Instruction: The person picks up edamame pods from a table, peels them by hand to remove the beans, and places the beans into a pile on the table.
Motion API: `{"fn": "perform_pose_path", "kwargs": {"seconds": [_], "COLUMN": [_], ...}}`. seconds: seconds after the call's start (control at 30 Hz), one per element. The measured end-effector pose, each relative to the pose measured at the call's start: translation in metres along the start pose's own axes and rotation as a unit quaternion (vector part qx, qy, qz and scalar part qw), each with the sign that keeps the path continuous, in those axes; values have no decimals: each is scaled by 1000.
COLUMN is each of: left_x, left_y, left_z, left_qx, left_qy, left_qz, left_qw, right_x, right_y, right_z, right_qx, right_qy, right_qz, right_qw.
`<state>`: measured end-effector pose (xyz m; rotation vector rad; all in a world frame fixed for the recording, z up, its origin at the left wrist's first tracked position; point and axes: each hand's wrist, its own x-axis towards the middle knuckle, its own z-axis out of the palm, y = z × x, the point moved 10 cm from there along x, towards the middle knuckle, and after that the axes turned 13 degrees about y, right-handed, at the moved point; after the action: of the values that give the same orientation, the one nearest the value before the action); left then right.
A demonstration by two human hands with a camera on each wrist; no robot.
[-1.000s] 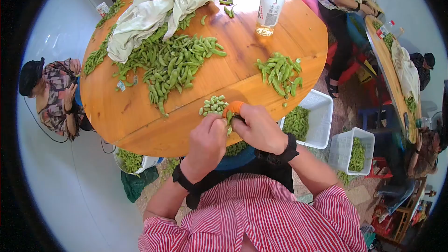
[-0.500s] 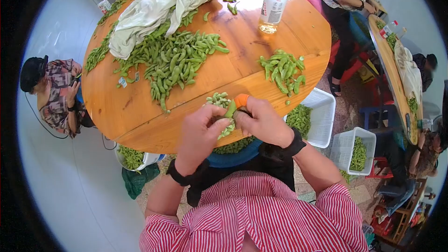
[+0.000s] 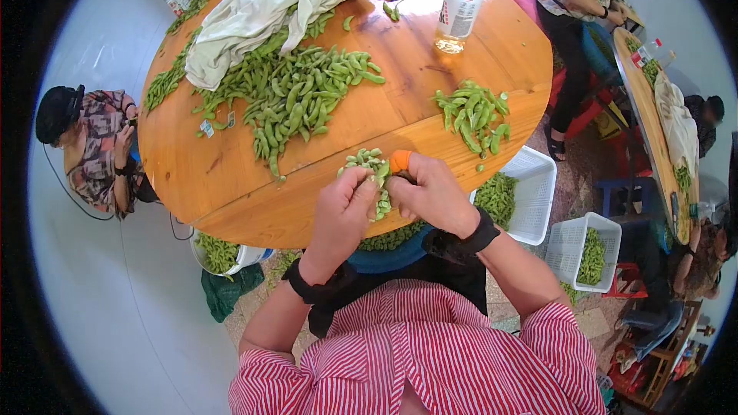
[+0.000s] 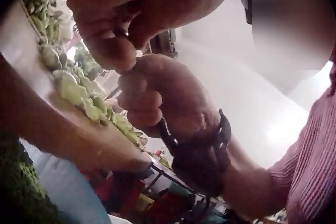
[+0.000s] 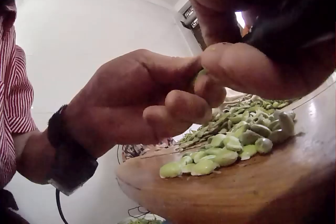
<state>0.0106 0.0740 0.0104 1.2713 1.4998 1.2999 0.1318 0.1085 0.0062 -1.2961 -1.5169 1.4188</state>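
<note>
Over the near edge of the table, my left hand (image 3: pixel 338 207) and right hand (image 3: pixel 438 198) meet fingertip to fingertip. Between them they pinch a green soybean pod, mostly hidden by the fingers; a sliver of the pod (image 5: pixel 199 78) shows in the right wrist view. One right finger wears an orange cover (image 3: pixel 400 160). Just beyond and below the hands lies a small heap of shelled beans (image 5: pixel 223 157), pale green and plump. A large pile of unshelled pods (image 3: pixel 296 100) spreads farther back on the left, and a smaller pile (image 3: pixel 475 114) lies to the right.
A white cloth (image 3: pixel 254 27) covers part of the big pile on the wooden table (image 3: pixel 407 115). A bottle (image 3: pixel 461 8) stands at the back right. Below, a blue-rimmed container (image 3: pixel 392 255) sits by my lap, and white baskets (image 3: pixel 538 192) hold pods. Other people sit around.
The pod that showed between the hands half a second ago is now mostly covered by the fingers. The left hand has turned slightly and drawn its fingertips in. The head view has shifted a little.
</note>
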Motion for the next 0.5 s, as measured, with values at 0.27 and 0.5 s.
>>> {"fn": "perform_pose_path", "kwargs": {"seconds": [0.27, 0.5], "left_x": [2, 4], "left_y": [-27, -36], "left_z": [11, 11], "left_qx": [-180, -192], "left_qy": [-31, -46], "left_qz": [-183, -247], "left_qw": [966, 949], "right_x": [4, 13], "right_y": [16, 4], "right_z": [9, -9], "right_qx": [100, -1], "right_qy": [-52, 11], "right_qz": [79, -14], "right_qw": [990, 1000]}}
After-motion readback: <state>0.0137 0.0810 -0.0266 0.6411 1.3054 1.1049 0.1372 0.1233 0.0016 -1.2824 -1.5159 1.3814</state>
